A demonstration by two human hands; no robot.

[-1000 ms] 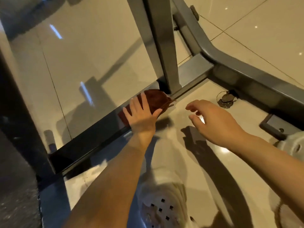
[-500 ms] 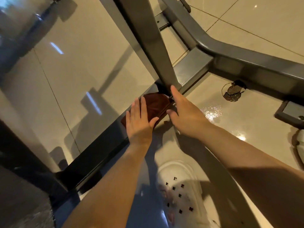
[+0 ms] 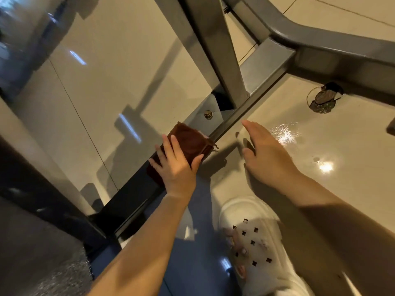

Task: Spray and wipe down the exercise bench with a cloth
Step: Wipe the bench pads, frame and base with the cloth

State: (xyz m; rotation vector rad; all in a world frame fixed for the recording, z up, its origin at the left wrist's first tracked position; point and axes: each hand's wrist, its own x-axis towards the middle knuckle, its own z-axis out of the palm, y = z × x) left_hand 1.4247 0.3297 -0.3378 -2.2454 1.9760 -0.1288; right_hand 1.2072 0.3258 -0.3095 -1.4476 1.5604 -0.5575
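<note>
A folded dark red cloth (image 3: 191, 142) lies on the low grey bar of the bench frame (image 3: 264, 67), just below a bolt (image 3: 208, 114) at the foot of the slanted upright (image 3: 213, 45). My left hand (image 3: 176, 162) presses flat on the near part of the cloth, fingers straight and thumb along the bar's right side. Right of the bar, my right hand (image 3: 265, 154) hovers over the floor with straight fingers, holding nothing. No spray bottle shows.
Glossy beige floor tiles (image 3: 119, 67) lie all around, with wet droplets (image 3: 285, 133) right of my right hand. A small dark fitting (image 3: 322, 98) sits by the frame's far bar. My white perforated clog (image 3: 258, 242) stands below; a dark padded surface (image 3: 32, 242) fills the lower left.
My left hand slid the cloth back along the bar, uncovering the bolt. My right hand left the base of the upright and moved right, off the frame.
</note>
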